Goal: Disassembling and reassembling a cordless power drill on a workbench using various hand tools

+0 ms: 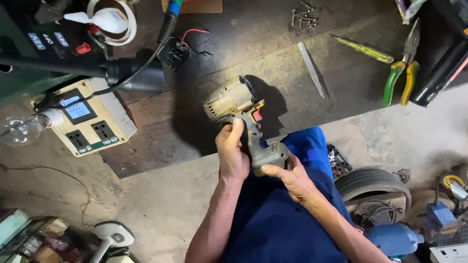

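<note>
Yellow-and-grey worn cordless drill body (242,118) held over the near edge of the dark wooden counter (327,83), nose on the counter, handle toward the lap. Left hand (231,155) grip closed round the handle, thumb up near the red trigger. Right hand (290,177) grip closed under the handle's base. Step judged: inspection, casing closed. Next move likely calls for the yellow-handled screwdriver (363,49), lying beside the green-handled pliers (400,71)

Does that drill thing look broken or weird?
Yes. The yellow drill body held by the left hand and right hand looks badly worn and grimy, and loose screws lie scattered on the bench.
</note>
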